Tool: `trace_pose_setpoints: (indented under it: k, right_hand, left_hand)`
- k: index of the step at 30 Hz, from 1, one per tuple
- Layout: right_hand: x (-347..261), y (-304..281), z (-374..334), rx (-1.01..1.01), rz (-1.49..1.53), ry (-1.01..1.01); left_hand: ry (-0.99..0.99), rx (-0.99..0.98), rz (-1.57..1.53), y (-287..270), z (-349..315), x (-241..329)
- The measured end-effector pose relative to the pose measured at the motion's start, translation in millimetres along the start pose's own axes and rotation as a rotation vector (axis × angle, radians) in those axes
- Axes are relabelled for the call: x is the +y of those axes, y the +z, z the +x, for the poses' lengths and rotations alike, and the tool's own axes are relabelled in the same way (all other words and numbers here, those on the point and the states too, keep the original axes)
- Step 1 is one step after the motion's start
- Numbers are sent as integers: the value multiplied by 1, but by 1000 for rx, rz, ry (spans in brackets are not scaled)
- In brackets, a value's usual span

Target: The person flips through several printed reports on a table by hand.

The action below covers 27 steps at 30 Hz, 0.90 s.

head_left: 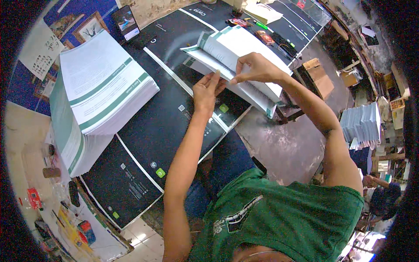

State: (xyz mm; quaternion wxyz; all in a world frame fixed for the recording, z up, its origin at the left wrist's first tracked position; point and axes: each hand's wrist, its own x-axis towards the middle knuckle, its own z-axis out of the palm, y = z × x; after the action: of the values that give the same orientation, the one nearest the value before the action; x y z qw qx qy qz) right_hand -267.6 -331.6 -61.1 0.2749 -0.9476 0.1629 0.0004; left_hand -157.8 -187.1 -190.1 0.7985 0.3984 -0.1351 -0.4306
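Observation:
My left hand [207, 92] pinches the near edge of some folded printed sheets [209, 61] between thumb and fingers. Close beside it, my right hand [258, 70] comes over from the right, thumb and forefinger pinched at the same edge. These sheets are partly lifted and curved, with green bands, and lie against a white paper stack [244, 41] on the black-covered table [161, 118]. How many sheets sit between my fingers is hidden. Left of my hands stands a tall, fanned stack of printed pages [104, 83] with green stripes.
A phone [127, 26] is propped up behind the tall stack. Beyond the white stack lie a green marker [262, 25], a small red box [264, 37] and a paper pad [264, 14]. Rightward are a cardboard box [319, 78], another paper stack [360, 124] and another person [384, 198].

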Motion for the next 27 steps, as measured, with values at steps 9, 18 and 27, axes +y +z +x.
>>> trace_pose_setpoints:
  k: [9,18,27]
  right_hand:
    - [47,1,5,129,-33,-62]
    - [-35,-47,-24,306,-284,187]
    - [-8,-103,-96,751,250,-438]
  left_hand:
    - [153,110,147,-3,-2,-2]
    - [80,151,-28,-17,-1,6]
    - [138,109,-286,-11,-21,48]
